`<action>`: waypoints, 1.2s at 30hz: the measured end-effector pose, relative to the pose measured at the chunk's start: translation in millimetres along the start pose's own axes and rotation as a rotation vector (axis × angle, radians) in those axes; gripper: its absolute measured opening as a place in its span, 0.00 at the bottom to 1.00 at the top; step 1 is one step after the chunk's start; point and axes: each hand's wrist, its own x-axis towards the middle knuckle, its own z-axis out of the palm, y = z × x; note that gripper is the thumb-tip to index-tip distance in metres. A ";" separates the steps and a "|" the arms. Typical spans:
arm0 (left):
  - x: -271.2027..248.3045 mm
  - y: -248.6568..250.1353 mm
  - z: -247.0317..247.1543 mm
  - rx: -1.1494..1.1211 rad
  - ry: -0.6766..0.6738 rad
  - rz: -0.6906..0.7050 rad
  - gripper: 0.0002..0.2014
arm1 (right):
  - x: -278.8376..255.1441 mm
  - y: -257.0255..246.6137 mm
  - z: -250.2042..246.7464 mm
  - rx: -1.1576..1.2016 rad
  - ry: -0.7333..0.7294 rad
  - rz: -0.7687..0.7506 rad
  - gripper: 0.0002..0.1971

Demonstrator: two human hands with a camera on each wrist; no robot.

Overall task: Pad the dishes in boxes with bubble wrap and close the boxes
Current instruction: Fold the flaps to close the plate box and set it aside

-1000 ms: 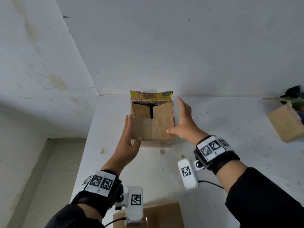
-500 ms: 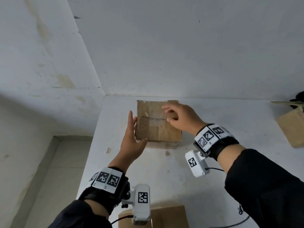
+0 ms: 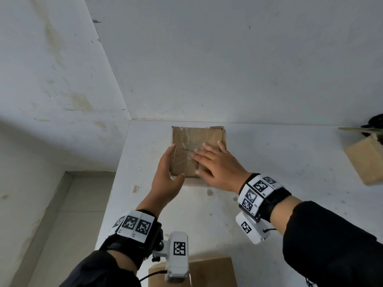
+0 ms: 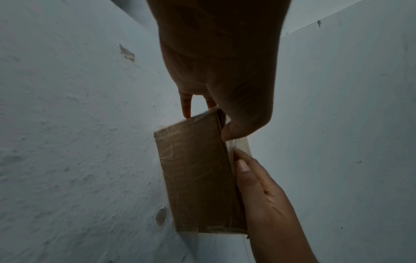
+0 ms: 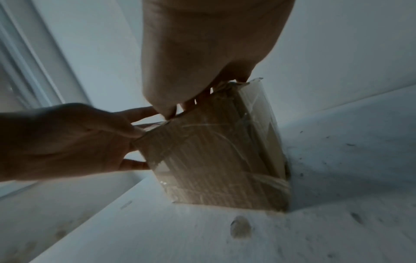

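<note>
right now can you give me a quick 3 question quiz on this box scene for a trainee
1. True or false: the top flaps of the cardboard box between the hands are folded down.
2. Which hand lies flat on top of that box? A) left hand B) right hand C) neither
3. Fill in: the left hand is against the box's ____ side.

Key
1. True; the flaps lie flat and nothing inside shows.
2. B; the right hand rests on the lid with straight, spread fingers.
3. Left; its fingers run along that side wall and the thumb sits at the near corner.
</note>
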 end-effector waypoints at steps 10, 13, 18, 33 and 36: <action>1.4 0.1 3.2 0.027 0.015 0.001 0.39 | -4.0 -26.9 17.0 0.006 0.149 -0.009 0.28; 1.7 -0.1 5.2 0.027 0.017 -0.003 0.39 | -4.3 -30.0 17.5 0.040 0.177 0.013 0.21; 2.8 -0.1 8.2 0.070 0.016 -0.005 0.39 | -9.4 -38.8 16.7 0.005 0.243 0.050 0.12; -45.7 70.5 90.1 0.657 0.139 -0.010 0.36 | -138.4 12.9 -28.6 0.090 -0.166 0.131 0.25; -58.0 97.4 137.2 0.643 0.140 0.074 0.36 | -191.9 41.6 -40.8 0.168 -0.138 0.213 0.22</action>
